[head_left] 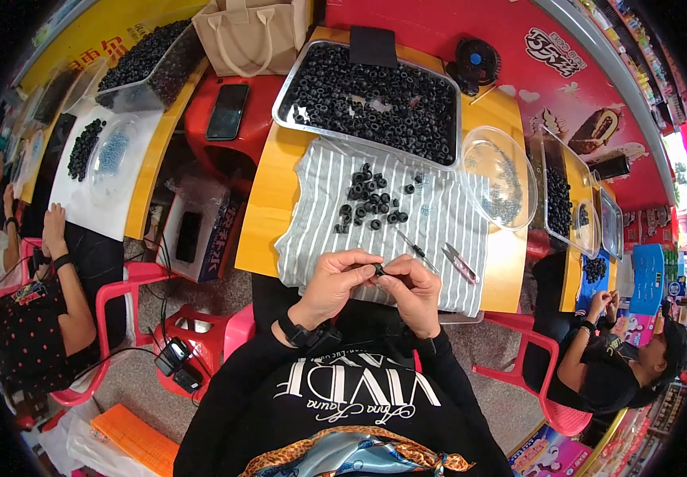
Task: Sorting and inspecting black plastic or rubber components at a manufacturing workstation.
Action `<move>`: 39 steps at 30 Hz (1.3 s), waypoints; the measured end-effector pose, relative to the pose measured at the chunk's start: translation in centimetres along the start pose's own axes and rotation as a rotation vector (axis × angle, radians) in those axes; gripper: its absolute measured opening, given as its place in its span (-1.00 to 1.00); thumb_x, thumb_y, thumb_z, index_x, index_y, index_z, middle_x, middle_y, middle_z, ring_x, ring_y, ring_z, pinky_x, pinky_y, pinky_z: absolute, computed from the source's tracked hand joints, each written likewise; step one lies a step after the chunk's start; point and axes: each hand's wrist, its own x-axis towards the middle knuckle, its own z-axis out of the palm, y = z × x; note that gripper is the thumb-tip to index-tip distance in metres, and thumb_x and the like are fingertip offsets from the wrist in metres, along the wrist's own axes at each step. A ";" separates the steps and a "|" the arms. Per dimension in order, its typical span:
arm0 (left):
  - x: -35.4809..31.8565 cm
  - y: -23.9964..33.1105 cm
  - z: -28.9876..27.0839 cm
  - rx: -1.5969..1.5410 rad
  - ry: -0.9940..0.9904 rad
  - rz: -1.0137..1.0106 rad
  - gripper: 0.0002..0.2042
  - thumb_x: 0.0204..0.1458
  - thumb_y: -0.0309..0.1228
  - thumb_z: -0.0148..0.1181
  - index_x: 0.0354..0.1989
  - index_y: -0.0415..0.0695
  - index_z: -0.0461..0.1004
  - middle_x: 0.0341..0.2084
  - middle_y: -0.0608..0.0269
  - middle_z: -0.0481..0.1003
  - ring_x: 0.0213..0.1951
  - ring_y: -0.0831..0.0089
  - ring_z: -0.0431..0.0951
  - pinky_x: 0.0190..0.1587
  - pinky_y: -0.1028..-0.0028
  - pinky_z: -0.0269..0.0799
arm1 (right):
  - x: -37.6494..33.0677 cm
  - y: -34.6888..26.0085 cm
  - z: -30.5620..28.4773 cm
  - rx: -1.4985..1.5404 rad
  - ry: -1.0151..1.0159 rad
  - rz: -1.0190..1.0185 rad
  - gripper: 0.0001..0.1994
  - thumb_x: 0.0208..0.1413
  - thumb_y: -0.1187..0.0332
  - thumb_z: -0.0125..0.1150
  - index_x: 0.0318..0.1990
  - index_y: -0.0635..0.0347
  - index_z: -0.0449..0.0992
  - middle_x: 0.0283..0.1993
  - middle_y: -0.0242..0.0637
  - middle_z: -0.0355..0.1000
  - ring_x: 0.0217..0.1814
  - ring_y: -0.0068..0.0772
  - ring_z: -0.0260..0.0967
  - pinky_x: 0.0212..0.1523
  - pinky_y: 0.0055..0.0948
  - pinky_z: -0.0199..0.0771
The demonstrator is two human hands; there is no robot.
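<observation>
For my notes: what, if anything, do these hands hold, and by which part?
The left hand and right hand pinch a small black piece; its gripped part is hidden.

white lettering on black shirt, red wall

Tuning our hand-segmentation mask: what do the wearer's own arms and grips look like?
Left grip and right grip: ungloved. Black sleeves reach near the wrists. Left wrist: black band with dark boxy unit. Right wrist: something dark, hard to tell from sleeve.

from afar i am seeing free striped cloth left of the black rings; a tray is blocking behind, snips are lying right.
</observation>
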 end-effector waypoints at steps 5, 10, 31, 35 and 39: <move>0.1 -0.7 -0.5 0.027 -0.007 0.069 -0.81 0.09 -0.69 0.10 -0.15 -0.31 0.56 -0.29 0.26 0.49 -0.34 0.58 0.48 -0.26 0.63 0.43 | 0.4 0.1 0.0 -0.064 -0.037 -0.047 -0.88 -0.05 0.69 0.27 -0.36 0.33 0.50 -0.39 -0.31 0.43 -0.36 -0.56 0.36 -0.33 -0.61 0.36; 0.2 -0.8 -0.5 0.039 -0.001 0.059 -0.80 0.09 -0.69 0.09 -0.14 -0.32 0.56 -0.28 0.23 0.49 -0.32 0.55 0.50 -0.24 0.61 0.45 | 0.8 -0.5 0.2 -0.017 -0.027 -0.025 -0.89 -0.06 0.68 0.28 -0.41 0.33 0.48 -0.42 -0.31 0.41 -0.40 -0.57 0.34 -0.38 -0.60 0.33; 0.4 1.2 -1.4 -0.244 -0.150 -0.299 -0.73 0.14 -0.58 0.07 0.00 -0.45 0.41 -0.26 0.07 0.54 -0.26 0.40 0.59 -0.13 0.50 0.52 | 1.5 -1.7 0.6 -0.841 -0.074 -0.579 -0.73 -0.21 0.40 0.41 -0.58 0.21 0.35 -0.59 -0.25 0.20 -0.58 -0.22 0.27 -0.62 -0.28 0.23; 0.2 1.1 -1.1 -0.282 -0.145 -0.272 -0.72 0.17 -0.50 0.08 0.00 -0.44 0.40 -0.28 0.09 0.52 -0.25 0.40 0.59 -0.14 0.50 0.52 | 1.6 -2.2 0.5 -0.859 -0.076 -0.604 -0.73 -0.20 0.36 0.42 -0.57 0.21 0.38 -0.58 -0.26 0.21 -0.58 -0.21 0.27 -0.62 -0.28 0.23; 0.2 1.3 -1.2 -0.330 -0.112 -0.266 -0.72 0.18 -0.46 0.09 -0.03 -0.42 0.41 -0.30 0.11 0.51 -0.25 0.41 0.57 -0.16 0.51 0.52 | 1.1 -2.4 0.3 -0.767 -0.070 -0.544 -0.74 -0.18 0.34 0.42 -0.56 0.21 0.40 -0.58 -0.26 0.22 -0.58 -0.21 0.27 -0.62 -0.28 0.23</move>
